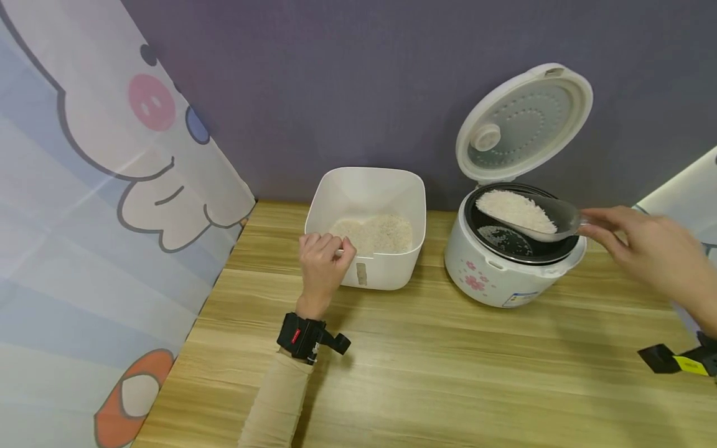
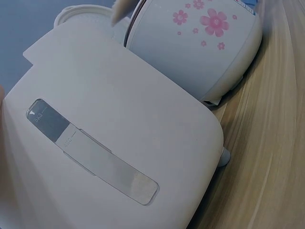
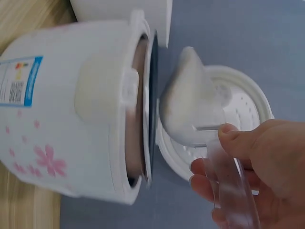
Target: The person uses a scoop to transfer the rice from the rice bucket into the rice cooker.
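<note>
Gripped in my right hand (image 1: pixel 655 246) is a clear plastic scoop (image 1: pixel 570 218), heaped with white rice (image 1: pixel 516 210). The scoop is over the dark inner pot (image 1: pixel 540 254) of a white rice cooker (image 1: pixel 476 274), whose lid (image 1: pixel 529 124) stands up. Some rice grains (image 1: pixel 504 239) lie in the pot. In the right wrist view the scoop's handle (image 3: pixel 228 186) lies between thumb and fingers. On the left, my left hand (image 1: pixel 323 264) holds the front rim of a white rice bin (image 1: pixel 392 270), its fingers curled over the edge. Rice (image 1: pixel 381 233) covers the bin's bottom.
The bin and cooker stand side by side on a wooden table (image 1: pixel 403 361), close to a dark grey wall (image 1: pixel 347 93). A cartoon-printed curtain (image 1: pixel 67 249) hangs along the left edge. A white object (image 1: pixel 686 199) is at the far right.
</note>
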Demonstrator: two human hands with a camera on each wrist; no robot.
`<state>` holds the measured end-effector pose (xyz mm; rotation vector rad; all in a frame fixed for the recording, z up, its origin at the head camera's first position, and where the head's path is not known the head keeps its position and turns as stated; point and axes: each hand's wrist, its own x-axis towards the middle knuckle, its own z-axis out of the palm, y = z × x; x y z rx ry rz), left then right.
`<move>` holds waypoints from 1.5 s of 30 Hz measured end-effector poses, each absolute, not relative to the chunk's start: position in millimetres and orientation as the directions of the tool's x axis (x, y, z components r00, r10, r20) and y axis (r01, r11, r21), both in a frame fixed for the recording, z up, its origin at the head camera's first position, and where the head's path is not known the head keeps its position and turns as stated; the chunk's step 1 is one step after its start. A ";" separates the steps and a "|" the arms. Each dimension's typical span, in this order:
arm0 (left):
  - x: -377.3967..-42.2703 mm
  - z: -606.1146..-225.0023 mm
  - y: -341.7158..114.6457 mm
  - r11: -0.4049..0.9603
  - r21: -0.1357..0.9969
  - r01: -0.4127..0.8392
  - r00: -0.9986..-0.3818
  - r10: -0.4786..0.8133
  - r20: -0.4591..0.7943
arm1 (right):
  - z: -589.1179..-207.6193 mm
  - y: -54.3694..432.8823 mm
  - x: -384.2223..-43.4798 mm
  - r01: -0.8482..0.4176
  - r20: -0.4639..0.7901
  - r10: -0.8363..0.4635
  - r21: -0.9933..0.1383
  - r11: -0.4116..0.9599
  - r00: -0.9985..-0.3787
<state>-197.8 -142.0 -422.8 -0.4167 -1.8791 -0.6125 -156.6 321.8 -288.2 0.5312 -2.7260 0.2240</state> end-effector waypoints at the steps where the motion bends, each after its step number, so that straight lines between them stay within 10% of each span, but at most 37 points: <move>1: -197.8 -422.8 -142.0 0.808 0.218 0.547 -0.373 0.002 0.928 | -287.5 325.2 -156.4 -0.383 0.371 -0.329 -0.082 0.920 -0.868; 17: -197.1 -423.2 -141.7 0.808 0.223 0.546 -0.369 -0.007 0.929 | -289.5 340.0 -156.4 -0.370 0.547 -0.378 0.129 0.920 -0.747; 45: -198.8 -424.0 -141.8 0.814 0.217 0.539 -0.366 -0.006 0.931 | -293.8 325.8 -164.0 -0.440 0.787 -0.390 0.170 0.882 -0.478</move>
